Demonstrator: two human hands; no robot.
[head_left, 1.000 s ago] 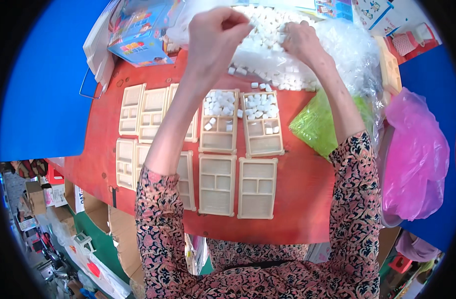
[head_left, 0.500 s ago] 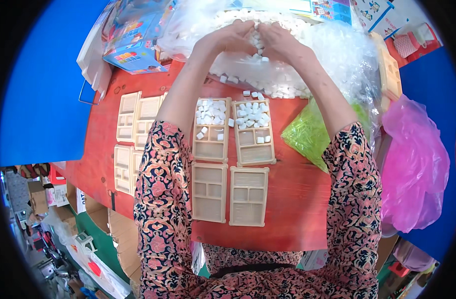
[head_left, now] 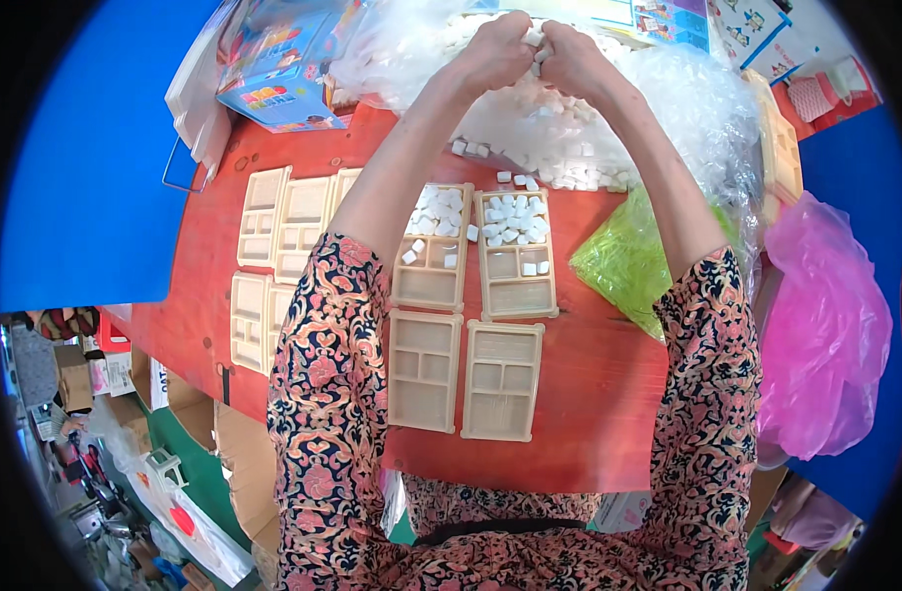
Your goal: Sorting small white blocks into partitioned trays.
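Observation:
At the far side of the table my left hand and my right hand come close together over a clear plastic bag full of small white blocks. Both hands have curled fingers, and several white blocks show between them. Closer to me, two beige compartment trays, the left one and the right one, have white blocks heaped in their far compartments and a few in the small ones. Two more trays, the left one and the right one, lie nearer with bare compartments.
Further beige trays lie left, partly behind my left sleeve. A green plastic packet rests under my right forearm. A pink plastic bag hangs at the right. Blue printed boxes stand far left. Stray blocks lie beyond the trays.
Both hands have moved slightly farther away and drawn together, fingers now curled in around white blocks. The view has shifted a little; the trays and their blocks look unchanged.

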